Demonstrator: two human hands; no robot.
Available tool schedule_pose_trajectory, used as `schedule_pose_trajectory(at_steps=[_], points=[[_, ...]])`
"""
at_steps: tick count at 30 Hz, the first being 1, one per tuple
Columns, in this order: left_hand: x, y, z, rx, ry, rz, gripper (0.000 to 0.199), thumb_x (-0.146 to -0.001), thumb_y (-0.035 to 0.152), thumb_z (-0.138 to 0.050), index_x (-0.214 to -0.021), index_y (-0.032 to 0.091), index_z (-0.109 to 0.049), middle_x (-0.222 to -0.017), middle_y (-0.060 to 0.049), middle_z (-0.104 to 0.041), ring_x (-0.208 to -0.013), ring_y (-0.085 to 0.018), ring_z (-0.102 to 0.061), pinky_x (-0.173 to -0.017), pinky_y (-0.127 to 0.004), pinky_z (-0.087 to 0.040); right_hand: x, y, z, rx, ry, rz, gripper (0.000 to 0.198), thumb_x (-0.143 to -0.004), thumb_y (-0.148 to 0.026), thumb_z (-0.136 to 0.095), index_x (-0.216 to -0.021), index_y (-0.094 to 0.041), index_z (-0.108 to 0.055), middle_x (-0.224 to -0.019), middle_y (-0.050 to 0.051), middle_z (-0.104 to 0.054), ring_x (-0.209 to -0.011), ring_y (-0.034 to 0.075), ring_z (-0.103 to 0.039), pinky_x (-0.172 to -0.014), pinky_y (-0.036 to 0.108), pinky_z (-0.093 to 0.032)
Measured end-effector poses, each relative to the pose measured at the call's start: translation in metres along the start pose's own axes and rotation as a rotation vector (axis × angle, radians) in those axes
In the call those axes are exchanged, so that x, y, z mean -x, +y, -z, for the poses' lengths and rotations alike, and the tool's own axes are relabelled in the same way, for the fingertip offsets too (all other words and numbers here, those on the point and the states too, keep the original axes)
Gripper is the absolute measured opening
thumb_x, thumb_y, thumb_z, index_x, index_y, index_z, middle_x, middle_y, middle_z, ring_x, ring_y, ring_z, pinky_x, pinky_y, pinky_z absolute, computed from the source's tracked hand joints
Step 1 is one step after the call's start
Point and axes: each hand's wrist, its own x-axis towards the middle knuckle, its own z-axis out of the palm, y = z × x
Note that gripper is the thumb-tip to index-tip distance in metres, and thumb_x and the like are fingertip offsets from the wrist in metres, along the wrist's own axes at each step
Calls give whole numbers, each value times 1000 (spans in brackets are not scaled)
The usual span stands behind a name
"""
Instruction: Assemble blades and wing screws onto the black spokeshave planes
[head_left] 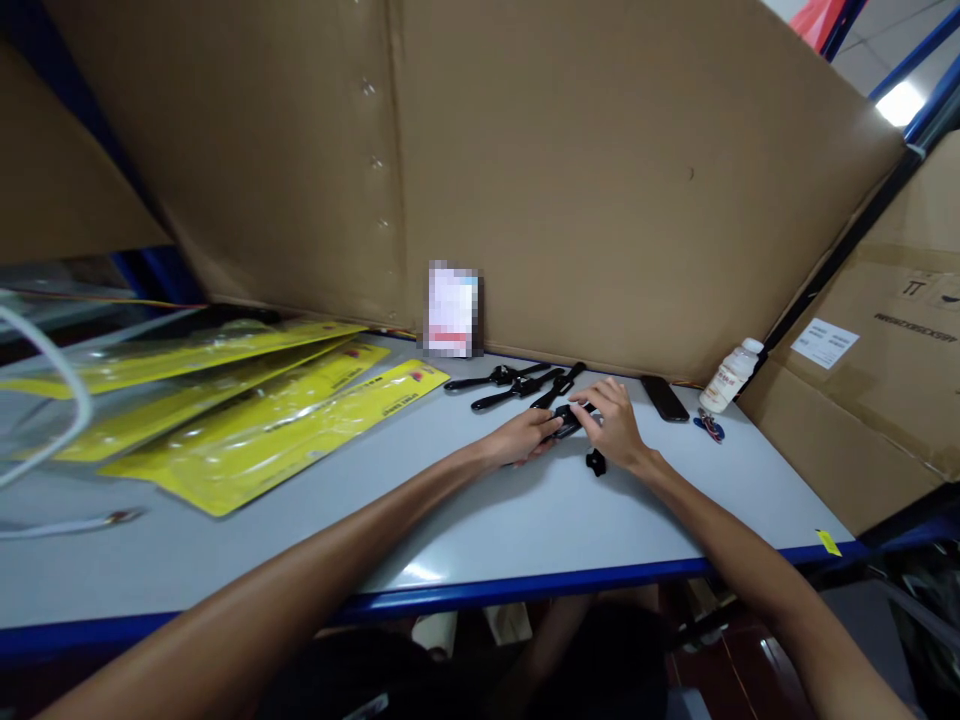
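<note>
So both of our hands are out over the pale grey desk with the blue front edge point(525, 520), meeting on one small black plastic piece point(570, 420). Our left hand point(525, 435) comes in from the left with fingers curled fairly narrow, pinching the near-left end of that piece. Our right hand point(615, 420) sits over the other end, fingers bent and closed down on it from above, so the piece is gripped between the two. It's mostly covered by our fingers, so we can't make out its exact shape, but what shows runs lengthwise from lower left to upper right, lying low just over the desk, roughly in the middle of it and toward the back.

Just beyond our hands lies a loose bunch of long thin black plastic tools point(517, 380), their long axes mostly running left to right with a slight tilt. A small black knob-like bit point(595, 462) sits on the desk just beside our right wrist. Further right there's a dark flat phone point(664, 398), a small white bottle point(731, 375) leaning on the brown cardboard wall point(600, 180), and some small blue and red bits point(709, 427) near it. Off to the left, well apart, are flat yellow plastic-wrapped packs point(247, 430).
</note>
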Motion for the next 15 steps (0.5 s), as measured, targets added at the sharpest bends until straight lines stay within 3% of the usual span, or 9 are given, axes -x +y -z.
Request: schedule_pose_trajectory(at_steps=[3, 8, 15], points=[[0, -1, 1, 3, 1, -1, 34, -94, 48, -50, -73, 22, -46, -48, 10, -36, -36, -8, -26, -33, -20, -19, -1, 5, 8, -1, 5, 28, 16, -94, -22, -61, -107, -20, -71, -101, 8, -70, -102, 25, -57, -89, 41, -40], [1, 0, 2, 30, -11, 2, 35, -93, 50, -51, -74, 22, -46, -49, 10, -35, -37, -7, -25, -34, -19, -20, 0, 6, 15, -25, -120, 151, 31, -87, -28, -73, -118, -24, -70, -112, 6, -71, -109, 25, -57, -95, 42, -42], [4, 2, 2, 71, -8, 7, 32, -91, 49, -54, -76, 21, -48, -51, 10, -34, -38, -7, -26, -35, -19, -19, 1, 6, 14, 56, -214, 204, 34, -93, -31, -67, -126, -25, -69, -121, 9, -70, -119, 27, -53, -100, 48, -41]])
